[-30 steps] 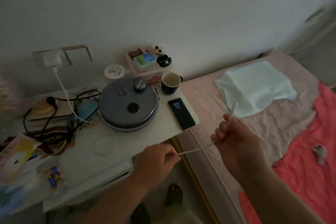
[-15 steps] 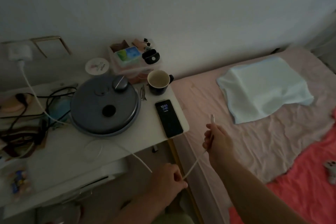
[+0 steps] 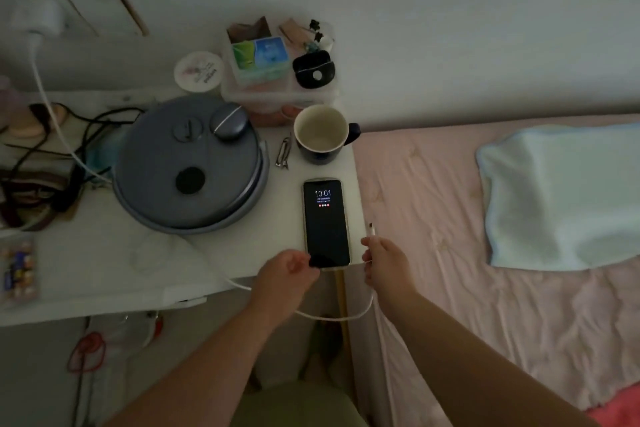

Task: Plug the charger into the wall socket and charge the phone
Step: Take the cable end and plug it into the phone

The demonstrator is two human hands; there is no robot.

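Note:
The black phone [image 3: 325, 218] lies face up, screen lit, at the right front corner of the white table [image 3: 104, 253]. My left hand [image 3: 284, 274] grips the phone's near left corner. My right hand [image 3: 384, 262], just right of the phone, holds the white cable's end with the connector [image 3: 371, 229] pointing up. The white charger [image 3: 36, 15] sits in the wall socket at the upper left. Its cable [image 3: 52, 114] runs down over the table, off the front edge, and loops under my left forearm to my right hand.
A round grey pot [image 3: 188, 163] fills the table's middle. A dark mug [image 3: 320, 132] and a hair clip [image 3: 284, 152] sit behind the phone, a clear storage box [image 3: 277, 73] by the wall. Black cords [image 3: 52, 156] tangle at left. A pink bed [image 3: 450, 253] with a pale pillow [image 3: 561, 194] lies right.
My left hand let go of the cable and moved up to the phone's near end. My right hand carried the connector down beside the phone. The view came closer to the table.

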